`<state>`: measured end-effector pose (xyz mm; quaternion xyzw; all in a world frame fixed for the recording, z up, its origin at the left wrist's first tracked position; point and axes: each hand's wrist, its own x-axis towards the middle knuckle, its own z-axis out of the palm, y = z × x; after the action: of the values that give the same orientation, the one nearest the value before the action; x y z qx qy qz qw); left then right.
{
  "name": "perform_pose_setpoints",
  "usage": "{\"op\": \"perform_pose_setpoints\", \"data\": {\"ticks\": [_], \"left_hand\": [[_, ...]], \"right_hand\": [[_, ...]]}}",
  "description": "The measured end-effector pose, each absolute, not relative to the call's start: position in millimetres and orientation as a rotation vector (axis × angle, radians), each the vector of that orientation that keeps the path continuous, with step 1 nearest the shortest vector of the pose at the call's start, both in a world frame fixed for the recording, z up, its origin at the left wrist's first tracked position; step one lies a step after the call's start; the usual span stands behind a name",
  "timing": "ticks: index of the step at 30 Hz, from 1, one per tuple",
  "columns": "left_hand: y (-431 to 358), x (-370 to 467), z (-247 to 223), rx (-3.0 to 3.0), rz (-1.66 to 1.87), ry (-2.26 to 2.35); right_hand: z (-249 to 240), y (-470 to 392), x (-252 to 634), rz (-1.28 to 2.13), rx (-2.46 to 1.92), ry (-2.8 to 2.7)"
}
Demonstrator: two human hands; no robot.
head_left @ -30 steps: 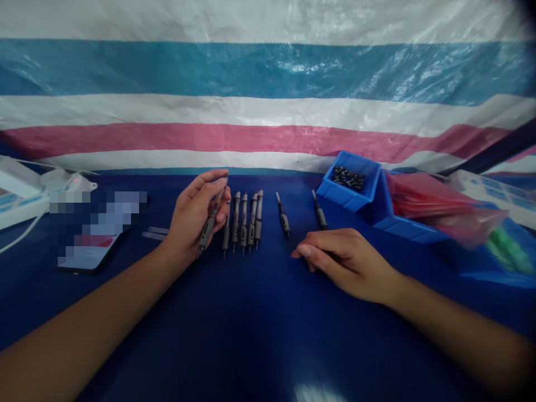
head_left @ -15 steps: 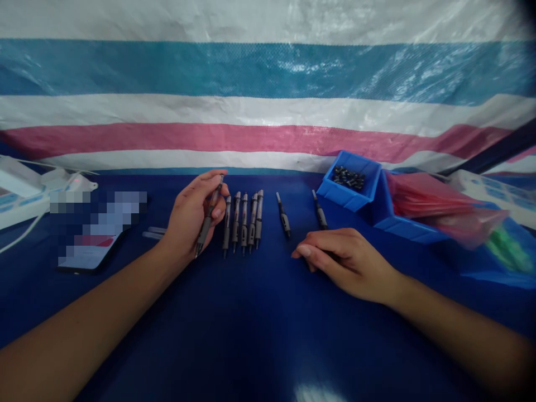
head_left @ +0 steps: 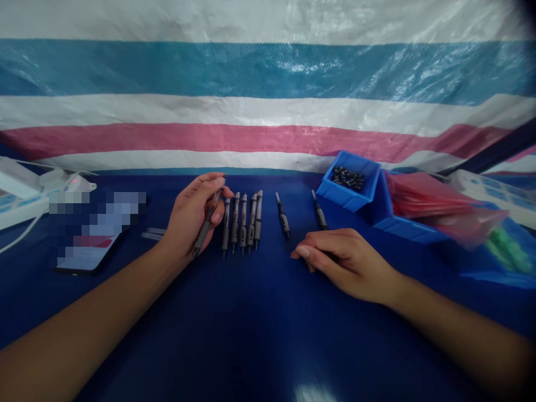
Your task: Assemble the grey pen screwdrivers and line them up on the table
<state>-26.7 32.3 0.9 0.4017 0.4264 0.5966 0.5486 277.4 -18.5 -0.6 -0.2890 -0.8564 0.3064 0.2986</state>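
Note:
My left hand is closed round a pen with a dark grey grip, held slanting with its tip down toward me. The thumb lies at the pen's upper end. Just right of that hand, several similar pens lie side by side in a row, tips toward me. My right hand rests on the table with its fingers curled together; whatever is inside them, if anything, is hidden. Beyond it lie two partly assembled pens, one left and one right, the right one's lower end close to my knuckles.
A blue bin of small black parts stands at the back right, beside another bin with red plastic bags. At the left lie a phone, clear tubes and a power strip. A striped sheet hangs behind the blue table.
My left thumb has moved up onto the pen's upper end, and the pen has shifted slightly. My right hand has stayed in place.

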Motion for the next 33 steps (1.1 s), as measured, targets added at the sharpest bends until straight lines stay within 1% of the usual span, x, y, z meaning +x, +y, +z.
{"op": "perform_pose_setpoints", "data": {"ticks": [21,28,33], "left_hand": [[28.5,-24.2,3.5,0.909,1.423,0.992],[29.1,-28.3,-4.4,1.059,1.342,0.955],[31.2,-26.3,-0.5,0.955,1.385,0.896]], "right_hand": [[-2.3,-17.2,277.1,0.81,-0.747,-2.277],[-1.6,-17.4,277.0,0.807,-0.746,-2.281],[-0.9,-17.6,276.3,0.793,-0.744,-2.277]]}}
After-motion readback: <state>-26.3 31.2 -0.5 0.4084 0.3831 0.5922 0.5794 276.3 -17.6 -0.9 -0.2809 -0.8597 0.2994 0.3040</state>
